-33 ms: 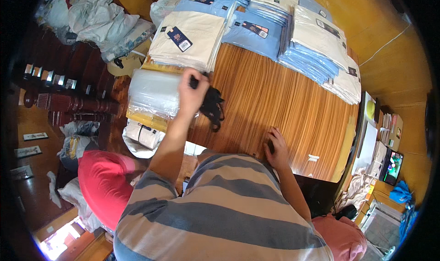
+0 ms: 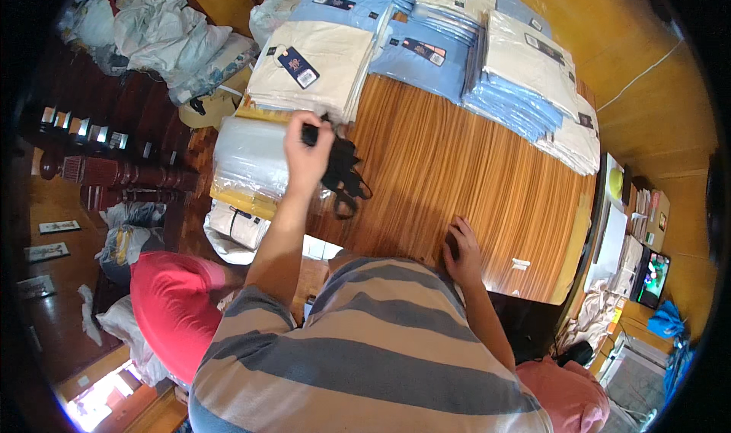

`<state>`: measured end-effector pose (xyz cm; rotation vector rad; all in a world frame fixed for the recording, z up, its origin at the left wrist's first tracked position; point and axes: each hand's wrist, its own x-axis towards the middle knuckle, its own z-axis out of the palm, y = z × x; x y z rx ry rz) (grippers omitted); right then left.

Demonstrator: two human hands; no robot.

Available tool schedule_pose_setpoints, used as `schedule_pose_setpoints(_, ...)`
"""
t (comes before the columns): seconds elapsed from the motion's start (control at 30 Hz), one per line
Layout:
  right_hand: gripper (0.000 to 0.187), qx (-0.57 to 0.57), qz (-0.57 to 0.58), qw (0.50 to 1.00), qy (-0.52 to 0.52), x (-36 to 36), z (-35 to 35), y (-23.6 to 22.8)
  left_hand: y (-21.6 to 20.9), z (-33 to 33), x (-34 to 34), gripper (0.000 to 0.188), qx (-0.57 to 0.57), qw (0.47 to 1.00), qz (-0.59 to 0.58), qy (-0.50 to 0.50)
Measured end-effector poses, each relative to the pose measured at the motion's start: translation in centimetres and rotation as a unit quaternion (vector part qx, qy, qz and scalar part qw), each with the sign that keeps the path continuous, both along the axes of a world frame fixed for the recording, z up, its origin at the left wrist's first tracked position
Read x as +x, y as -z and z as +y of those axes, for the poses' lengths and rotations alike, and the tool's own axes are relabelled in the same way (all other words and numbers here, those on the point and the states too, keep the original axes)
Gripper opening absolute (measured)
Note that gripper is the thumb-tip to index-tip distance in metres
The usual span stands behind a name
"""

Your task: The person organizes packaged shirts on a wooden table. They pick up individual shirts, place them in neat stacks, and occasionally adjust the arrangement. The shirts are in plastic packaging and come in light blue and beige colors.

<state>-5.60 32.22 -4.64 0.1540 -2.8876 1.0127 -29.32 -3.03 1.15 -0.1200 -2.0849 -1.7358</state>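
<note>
My left hand [image 2: 307, 157] is closed on a bundle of black straps [image 2: 344, 170] that look like soft fabric strips or cords. Their loops hang down over the left side of the wooden table [image 2: 426, 159]. Beside that hand is a stack of clear plastic bags [image 2: 253, 155], and just beyond it a pile of folded cream garments [image 2: 312, 56] in clear wrap with a dark tag on top. My right hand [image 2: 463, 252] lies at the table's near edge, fingers relaxed and apart, holding nothing.
Along the far side stand stacks of bagged light-blue garments [image 2: 419, 56] and cream garments [image 2: 529, 52]. A person in a red top [image 2: 171, 304] is at the lower left, another in a pink top [image 2: 563, 393] at the lower right. A lit screen [image 2: 652, 277] stands at the right.
My left hand has shifted slightly left with the black straps, which swing and spread a little differently. The right hand has barely moved.
</note>
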Motion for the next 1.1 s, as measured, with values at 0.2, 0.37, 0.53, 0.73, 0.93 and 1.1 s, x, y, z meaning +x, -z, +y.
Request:
schedule_pose_setpoints(0.2, 0.043, 0.045, 0.024, 0.998, 0.040, 1.2, 1.8, 1.0, 5.7, -3.0, -1.4, 0.057, -0.314, 0.948, -0.044, -0.029)
schedule_pose_setpoints(0.37, 0.047, 0.057, 0.015, 0.998, 0.031, 0.8, 4.1, 0.2, 4.7, 1.2, 3.3, 0.064, -0.428, 0.900, -0.073, -0.029)
schedule_pose_setpoints(0.53, 0.053, 0.079, 0.028, 0.996, 0.003, -1.5, 8.6, 0.0, 1.4, 2.2, 3.9, 0.071, -0.478, 0.832, -0.225, 0.169)
schedule_pose_setpoints(0.73, 0.068, 0.094, 0.028, 0.995, 0.035, -5.4, 12.3, 0.7, -5.2, 3.8, 2.5, 0.069, -0.519, 0.804, -0.226, 0.182)
schedule_pose_setpoints(0.93, 0.116, 0.198, -0.108, 0.973, 0.055, -8.2, 9.0, 1.0, -3.8, 11.4, 1.3, 0.075, -0.293, 0.870, -0.266, 0.293)
schedule_pose_setpoints(1.1, 0.116, 0.225, -0.078, 0.970, 0.054, -8.0, 8.9, 2.1, 1.1, 15.6, -1.1, 0.072, -0.078, 0.901, -0.335, 0.264)
